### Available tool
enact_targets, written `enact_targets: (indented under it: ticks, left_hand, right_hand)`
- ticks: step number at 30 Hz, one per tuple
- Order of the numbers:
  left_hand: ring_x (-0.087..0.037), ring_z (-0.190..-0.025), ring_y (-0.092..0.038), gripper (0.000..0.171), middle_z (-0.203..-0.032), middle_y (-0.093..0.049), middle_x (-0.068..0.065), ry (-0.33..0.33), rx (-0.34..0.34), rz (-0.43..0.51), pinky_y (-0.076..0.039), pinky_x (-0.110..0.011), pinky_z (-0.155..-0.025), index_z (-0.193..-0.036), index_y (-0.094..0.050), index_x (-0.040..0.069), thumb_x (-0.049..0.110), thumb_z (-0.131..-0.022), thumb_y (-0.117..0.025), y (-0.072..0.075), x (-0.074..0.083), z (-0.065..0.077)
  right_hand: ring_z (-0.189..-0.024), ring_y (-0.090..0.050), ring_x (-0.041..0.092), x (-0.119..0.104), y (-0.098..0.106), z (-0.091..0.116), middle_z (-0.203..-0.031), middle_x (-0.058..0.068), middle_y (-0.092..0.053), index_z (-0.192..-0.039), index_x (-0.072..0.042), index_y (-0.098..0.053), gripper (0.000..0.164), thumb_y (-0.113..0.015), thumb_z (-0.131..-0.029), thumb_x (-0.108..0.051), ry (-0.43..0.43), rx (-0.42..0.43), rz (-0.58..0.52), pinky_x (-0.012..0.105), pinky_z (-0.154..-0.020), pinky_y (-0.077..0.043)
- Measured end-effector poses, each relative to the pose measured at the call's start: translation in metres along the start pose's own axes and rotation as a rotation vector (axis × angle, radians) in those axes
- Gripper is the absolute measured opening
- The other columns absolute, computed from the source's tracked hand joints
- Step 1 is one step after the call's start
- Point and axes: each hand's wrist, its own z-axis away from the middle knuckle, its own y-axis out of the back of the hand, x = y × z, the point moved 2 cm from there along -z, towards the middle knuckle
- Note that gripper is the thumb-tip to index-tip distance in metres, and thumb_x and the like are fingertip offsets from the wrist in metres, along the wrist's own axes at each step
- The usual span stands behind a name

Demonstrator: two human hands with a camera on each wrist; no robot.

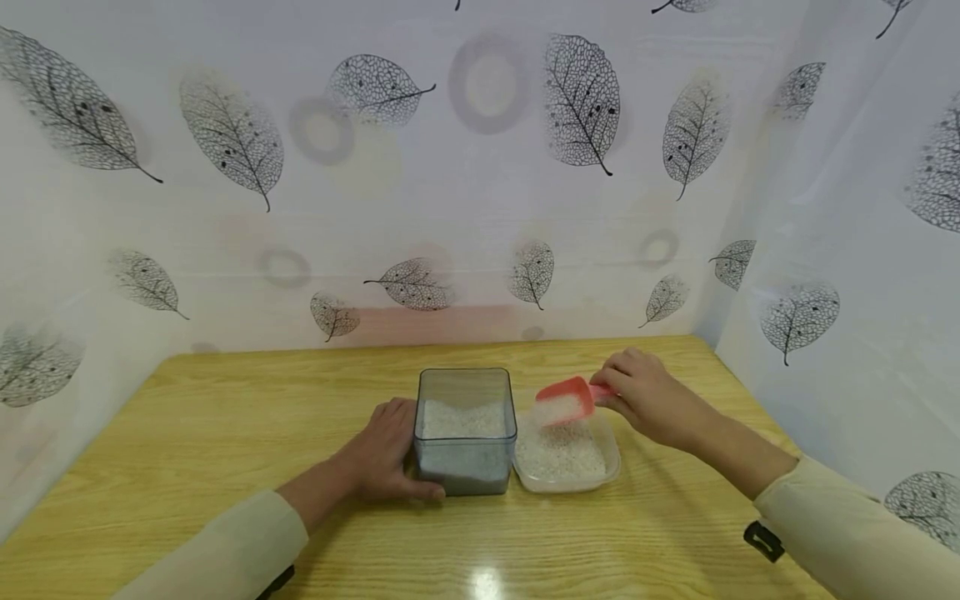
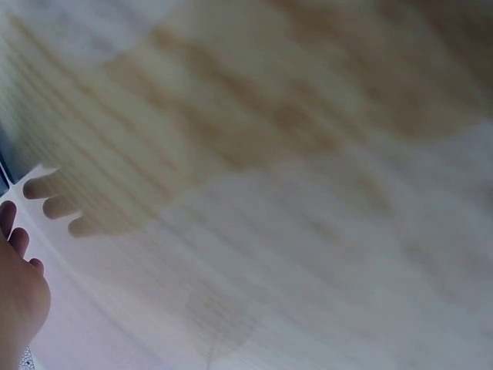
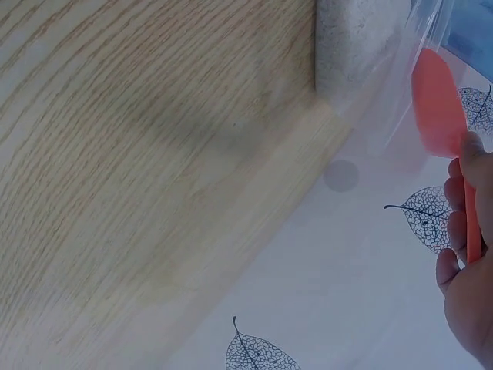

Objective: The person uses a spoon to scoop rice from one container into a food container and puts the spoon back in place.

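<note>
My right hand [image 1: 651, 398] grips the handle of a red scoop [image 1: 576, 392], whose bowl carries white grains that look like rice. The scoop is tilted just above a shallow clear plastic tub [image 1: 611, 473] with more grains in it. Left of the tub stands a taller, see-through grey container [image 1: 467, 471], partly filled with white grains [image 1: 463, 421]. My left hand [image 1: 386, 454] rests against that container's left side, thumb extended along its front. In the right wrist view, fingers curl round the red scoop [image 3: 439, 104]. Only part of the left hand [image 2: 21, 289] shows in its wrist view.
Both containers stand side by side on a wood-grain table [image 1: 247, 425]. A white sheet with a leaf pattern [image 1: 420, 192] hangs behind the table and along its sides.
</note>
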Motion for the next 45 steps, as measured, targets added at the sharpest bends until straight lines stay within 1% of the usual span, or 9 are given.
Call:
enact_targets:
  ticks: [11, 14, 16, 20, 26, 32, 39, 43, 45]
  left_hand:
    - [-0.027, -0.130, -0.042, 0.112, -0.138, -0.050, -0.009, 0.002, 0.004, -0.006, -0.031, -0.050, -0.114, -0.145, -0.037, 0.007, 0.083, -0.068, -0.067, 0.000, 0.000, 0.000]
    - [-0.027, -0.130, -0.042, 0.112, -0.139, -0.050, -0.010, 0.004, 0.002, -0.003, -0.030, -0.051, -0.115, -0.146, -0.037, 0.007, 0.083, -0.068, -0.067, 0.000, 0.000, 0.000]
    - [-0.027, -0.130, -0.042, 0.112, -0.138, -0.050, -0.010, 0.006, 0.000, -0.003, -0.030, -0.051, -0.115, -0.146, -0.037, 0.007, 0.083, -0.068, -0.067, 0.000, 0.000, 0.000]
    - [-0.027, -0.129, -0.042, 0.112, -0.138, -0.050, -0.010, 0.010, -0.006, -0.004, -0.030, -0.051, -0.115, -0.145, -0.037, 0.007, 0.082, -0.068, -0.067, 0.001, 0.000, 0.000]
    - [-0.027, -0.129, -0.042, 0.112, -0.138, -0.050, -0.010, 0.011, -0.009, -0.003, -0.030, -0.051, -0.115, -0.146, -0.037, 0.008, 0.083, -0.068, -0.067, 0.002, 0.000, 0.000]
    - [-0.026, -0.129, -0.042, 0.111, -0.138, -0.050, -0.008, 0.008, -0.005, 0.007, -0.030, -0.051, -0.114, -0.145, -0.037, 0.008, 0.082, -0.068, -0.068, 0.000, -0.001, 0.000]
    - [-0.026, -0.130, -0.042, 0.111, -0.138, -0.050, -0.007, -0.004, 0.002, 0.006, -0.031, -0.050, -0.114, -0.144, -0.038, 0.009, 0.084, -0.068, -0.065, 0.000, -0.002, -0.001]
    - [-0.025, -0.130, -0.042, 0.111, -0.139, -0.050, -0.007, -0.004, -0.002, 0.005, -0.031, -0.050, -0.114, -0.144, -0.038, 0.010, 0.085, -0.068, -0.064, 0.000, -0.002, -0.001]
    - [-0.026, -0.130, -0.042, 0.110, -0.139, -0.050, -0.007, -0.006, -0.002, 0.002, -0.031, -0.050, -0.114, -0.144, -0.038, 0.010, 0.085, -0.068, -0.064, 0.000, -0.002, -0.001]
  right_hand:
    - [-0.083, -0.050, 0.018, 0.001, 0.002, -0.001, -0.089, 0.000, -0.059, -0.097, -0.011, -0.071, 0.022, -0.079, -0.078, -0.013, 0.099, 0.070, 0.103, 0.034, -0.070, -0.039]
    - [-0.083, -0.051, 0.019, 0.000, 0.004, -0.002, -0.089, 0.001, -0.059, -0.098, -0.010, -0.071, 0.018, -0.077, -0.082, -0.015, 0.118, 0.077, 0.116, 0.036, -0.070, -0.041]
    - [-0.082, -0.052, 0.020, 0.000, 0.006, -0.004, -0.089, 0.002, -0.060, -0.098, -0.009, -0.071, 0.015, -0.071, -0.090, -0.021, 0.134, 0.095, 0.116, 0.036, -0.069, -0.043]
    - [-0.078, -0.053, 0.021, 0.002, 0.012, -0.009, -0.088, 0.005, -0.061, -0.098, -0.005, -0.070, 0.037, -0.051, -0.103, -0.036, 0.158, 0.157, 0.107, 0.036, -0.067, -0.044]
    - [-0.079, -0.052, 0.022, -0.003, 0.022, -0.025, -0.091, 0.006, -0.062, -0.103, -0.003, -0.070, 0.051, -0.038, -0.106, -0.042, 0.098, 0.229, 0.086, 0.037, -0.069, -0.043]
    - [-0.084, -0.052, 0.024, -0.019, 0.029, -0.043, -0.094, 0.008, -0.063, -0.104, -0.002, -0.069, 0.049, -0.040, -0.106, -0.042, 0.061, 0.267, 0.058, 0.037, -0.074, -0.043]
    - [-0.084, -0.047, 0.023, -0.043, 0.024, -0.061, -0.092, 0.007, -0.058, -0.099, -0.003, -0.069, 0.052, -0.036, -0.107, -0.042, 0.109, 0.249, 0.046, 0.036, -0.074, -0.040]
    - [-0.086, -0.045, 0.023, -0.055, 0.016, -0.070, -0.093, 0.006, -0.055, -0.099, -0.005, -0.069, 0.052, -0.034, -0.106, -0.043, 0.126, 0.196, 0.071, 0.036, -0.074, -0.039]
    - [-0.087, -0.044, 0.023, -0.061, 0.013, -0.075, -0.094, 0.006, -0.054, -0.099, -0.008, -0.068, 0.046, -0.039, -0.106, -0.042, 0.124, 0.151, 0.085, 0.035, -0.075, -0.037]
